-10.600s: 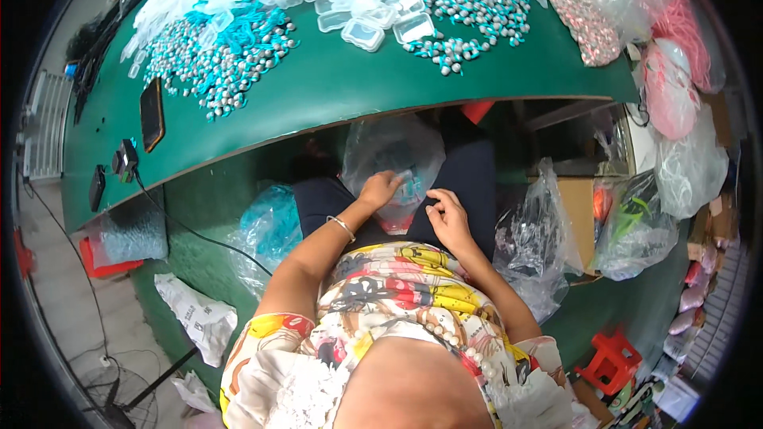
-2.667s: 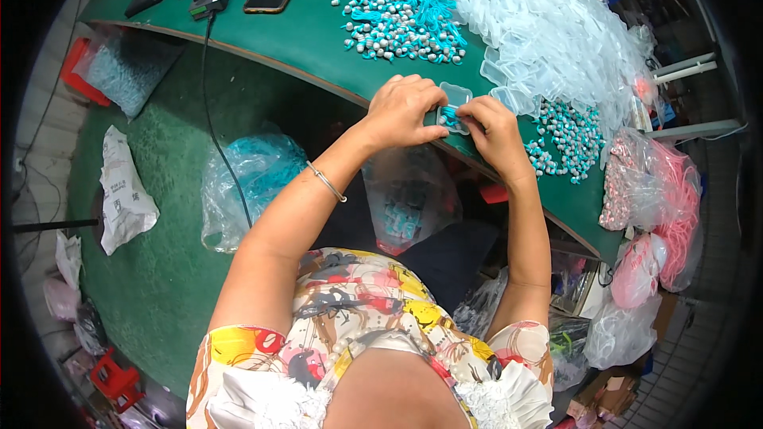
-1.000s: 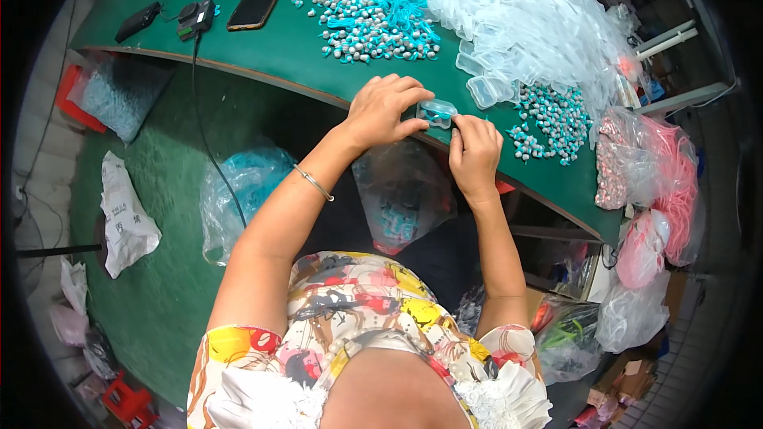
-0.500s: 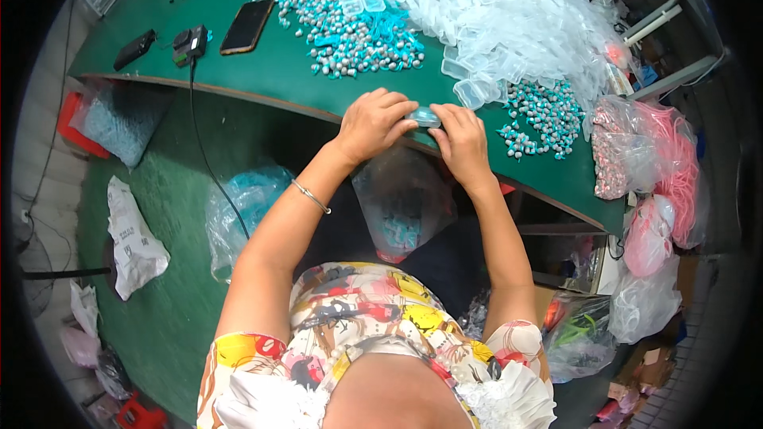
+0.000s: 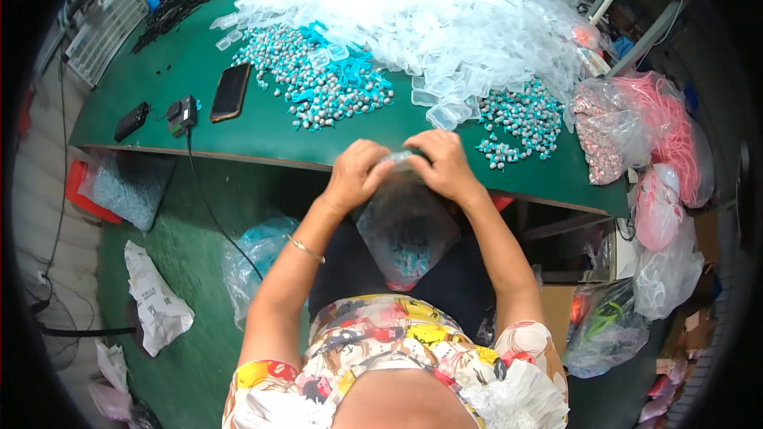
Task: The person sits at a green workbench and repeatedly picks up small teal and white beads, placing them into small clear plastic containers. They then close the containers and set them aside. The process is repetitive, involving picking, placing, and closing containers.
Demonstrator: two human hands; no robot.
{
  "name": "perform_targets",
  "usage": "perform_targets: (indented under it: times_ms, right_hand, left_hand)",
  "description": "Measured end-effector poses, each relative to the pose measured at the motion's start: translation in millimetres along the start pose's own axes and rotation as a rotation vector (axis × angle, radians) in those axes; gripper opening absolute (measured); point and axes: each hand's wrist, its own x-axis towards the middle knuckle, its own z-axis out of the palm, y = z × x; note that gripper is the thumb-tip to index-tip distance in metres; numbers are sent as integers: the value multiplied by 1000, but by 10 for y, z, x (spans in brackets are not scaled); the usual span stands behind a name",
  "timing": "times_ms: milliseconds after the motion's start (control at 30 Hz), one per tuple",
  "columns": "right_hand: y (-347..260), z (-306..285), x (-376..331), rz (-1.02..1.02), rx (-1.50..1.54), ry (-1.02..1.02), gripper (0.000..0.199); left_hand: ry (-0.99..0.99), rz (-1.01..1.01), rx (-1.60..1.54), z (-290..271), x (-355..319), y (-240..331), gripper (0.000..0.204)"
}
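Observation:
Between my two hands, at the near edge of the green table [image 5: 262, 137], is a small clear plastic box [image 5: 400, 160], somewhat blurred. My left hand [image 5: 354, 173] pinches its left end, and my right hand [image 5: 447, 165] grips the right end with thumb and fingers. What lies inside the box is too blurred to tell. Just below the hands hangs a clear plastic bag [image 5: 407, 218] with small blue-tinted boxes at its bottom. Beyond them on the table lie two heaps of grey-and-turquoise beadlike pieces, a left heap [image 5: 318, 95] and a right heap [image 5: 520, 123].
A large pile of clear plastic boxes [image 5: 381, 8] covers the far table. To the left lie a phone [image 5: 230, 92], a small black device [image 5: 182, 115] with a cable, and a black case [image 5: 132, 121]. Pink cords [image 5: 664, 127] in bags stand at the right edge. Someone's hands show at the far left.
The view has tilted up, showing more of the far table. My hands still hold the box and have drawn slightly back, over the bag. The box looks turned and blurred.

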Motion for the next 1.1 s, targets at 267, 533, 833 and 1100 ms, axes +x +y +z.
perform_targets:
  times_ms: [267,533,833,1100]
  right_hand:
    - [596,-209,124,503,-539,114,65]
    - [933,-209,130,573,-122,252,49]
    - [234,-93,67,237,169,306,24]
    - [-76,87,-157,-174,-93,92,21]
  left_hand:
    - [-260,-13,78,664,-454,469,23]
    - [-115,43,80,409,-279,477,16]
    - [267,-116,671,-37,450,-347,16]
    - [206,-62,803,87,545,-539,7]
